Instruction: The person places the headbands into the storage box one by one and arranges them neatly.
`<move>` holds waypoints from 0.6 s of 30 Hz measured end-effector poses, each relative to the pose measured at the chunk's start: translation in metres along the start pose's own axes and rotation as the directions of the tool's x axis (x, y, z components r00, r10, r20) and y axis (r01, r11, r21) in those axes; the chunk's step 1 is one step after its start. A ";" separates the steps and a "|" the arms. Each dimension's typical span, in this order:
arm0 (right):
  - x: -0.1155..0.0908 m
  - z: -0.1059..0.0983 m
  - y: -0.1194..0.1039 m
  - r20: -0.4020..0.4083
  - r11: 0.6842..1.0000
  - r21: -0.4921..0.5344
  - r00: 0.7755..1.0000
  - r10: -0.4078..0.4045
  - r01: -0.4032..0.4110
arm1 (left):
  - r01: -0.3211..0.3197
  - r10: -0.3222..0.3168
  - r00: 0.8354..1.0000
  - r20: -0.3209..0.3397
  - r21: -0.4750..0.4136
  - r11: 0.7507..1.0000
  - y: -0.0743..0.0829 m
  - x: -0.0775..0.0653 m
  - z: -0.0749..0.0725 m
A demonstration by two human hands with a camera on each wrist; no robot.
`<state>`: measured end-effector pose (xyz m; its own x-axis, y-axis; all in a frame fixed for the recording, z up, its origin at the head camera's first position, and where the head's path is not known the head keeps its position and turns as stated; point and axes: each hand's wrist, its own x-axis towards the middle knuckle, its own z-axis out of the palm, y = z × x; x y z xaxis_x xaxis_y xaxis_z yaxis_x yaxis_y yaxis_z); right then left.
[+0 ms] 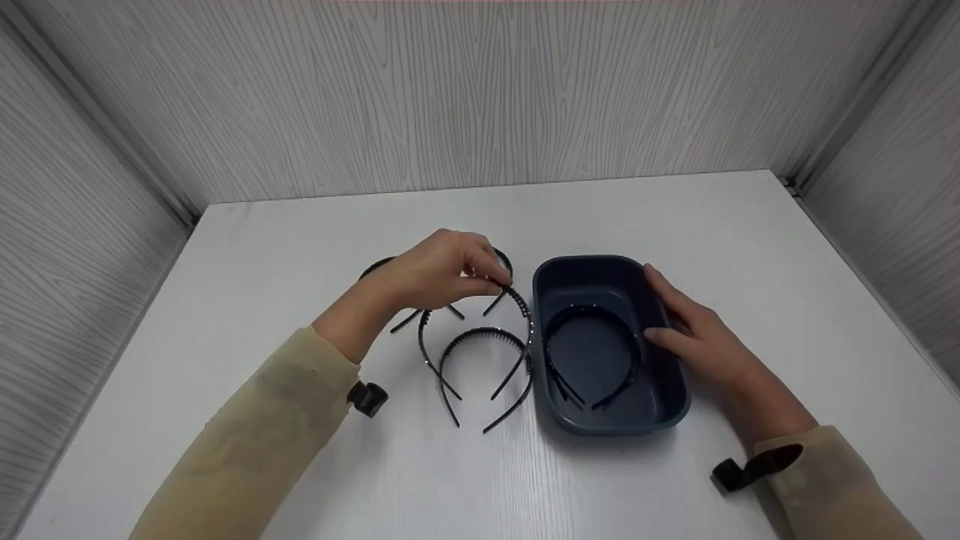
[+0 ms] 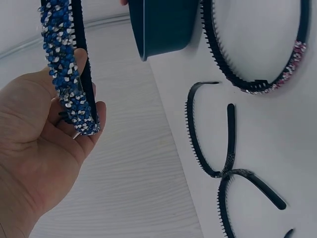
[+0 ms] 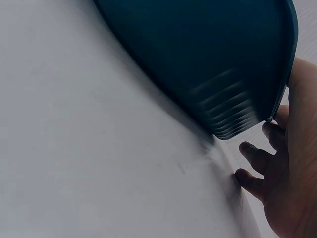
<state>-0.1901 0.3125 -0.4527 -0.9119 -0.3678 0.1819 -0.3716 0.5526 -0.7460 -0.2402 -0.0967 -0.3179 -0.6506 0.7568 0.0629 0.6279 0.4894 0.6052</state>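
My left hand (image 1: 442, 274) pinches a black toothed headband (image 2: 69, 69) by its top, with its legs hanging down. Blue and white beads cover its outer side in the left wrist view. Just right of it stands a dark blue plastic basin (image 1: 613, 430). My right hand (image 1: 701, 337) grips the basin's right rim, thumb over the edge and the index finger along it; in the right wrist view the other fingers (image 3: 256, 157) lie outside the wall. Inside the basin is a dark headband (image 1: 634, 352).
Below the held headband, another black headband (image 1: 450, 346) lies on the white table (image 1: 420, 480). More headbands lie behind my left hand, partly hidden by it. One headband (image 2: 295, 54) carries pink beads. Grey wood-grain panels (image 1: 480, 97) enclose the back and sides.
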 end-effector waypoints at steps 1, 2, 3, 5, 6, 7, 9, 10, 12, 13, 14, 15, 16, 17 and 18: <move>0.000 0.000 -0.001 0.000 1.000 0.011 1.000 0.002 -0.002 | -0.010 0.010 1.000 0.004 0.006 1.000 0.002 0.004 0.000; 0.000 0.000 -0.002 0.000 1.000 0.023 1.000 0.005 -0.005 | -0.019 0.019 1.000 0.007 0.014 1.000 0.005 0.008 0.000; 0.000 0.000 -0.003 -0.001 0.999 0.031 1.000 0.006 -0.006 | -0.027 0.027 1.000 0.008 0.019 0.999 0.007 0.012 0.000; 0.000 0.000 -0.003 -0.005 1.000 0.028 1.000 -0.003 0.003 | -0.037 0.037 0.999 0.015 0.026 0.999 0.012 0.020 0.000; 0.000 0.000 -0.003 -0.007 1.000 0.027 1.000 -0.011 0.011 | -0.040 0.039 0.999 0.016 0.028 0.999 0.014 0.024 0.000; 0.000 0.001 -0.003 -0.009 1.000 0.024 1.000 -0.015 0.015 | -0.041 0.041 0.999 0.019 0.029 0.999 0.016 0.028 0.000; 0.000 0.001 -0.001 -0.009 1.000 0.014 1.000 -0.013 0.013 | -0.048 0.047 0.999 0.021 0.029 0.998 0.019 0.036 0.002; 0.001 0.002 0.000 -0.007 1.000 0.011 1.000 -0.011 0.011 | -0.051 0.050 0.998 0.021 0.026 0.998 0.020 0.040 0.003; 0.002 0.003 0.000 -0.005 1.000 0.010 1.000 -0.011 0.011 | -0.055 0.055 0.998 0.022 0.021 0.998 0.022 0.046 0.006; 0.003 0.003 0.001 -0.003 1.000 0.010 1.000 -0.009 0.009 | -0.060 0.059 0.998 0.023 0.020 0.998 0.023 0.050 0.007; 0.003 0.003 0.001 -0.001 1.000 0.011 1.000 -0.008 0.008 | -0.064 0.064 0.998 0.023 0.019 0.998 0.023 0.053 0.010; 0.003 0.003 0.000 0.001 1.000 0.008 1.000 -0.007 0.007 | -0.071 0.070 0.997 0.024 0.019 0.997 0.024 0.056 0.012; 0.003 0.003 0.000 0.005 1.000 0.008 1.000 -0.005 0.005 | -0.076 0.076 0.997 0.025 0.016 0.997 0.024 0.059 0.014; 0.003 0.003 0.000 0.006 1.000 0.007 1.000 -0.004 0.004 | -0.079 0.078 0.997 0.026 0.016 0.997 0.025 0.062 0.016; 0.003 0.002 0.000 0.007 1.000 0.006 1.000 -0.003 0.003 | -0.083 0.083 0.996 0.026 0.017 0.996 0.026 0.065 0.018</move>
<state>-0.1926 0.3093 -0.4534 -0.9097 -0.3745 0.1794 -0.3730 0.5470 -0.7494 -0.2588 -0.0272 -0.3122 -0.5850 0.8057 0.0925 0.6870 0.4317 0.5846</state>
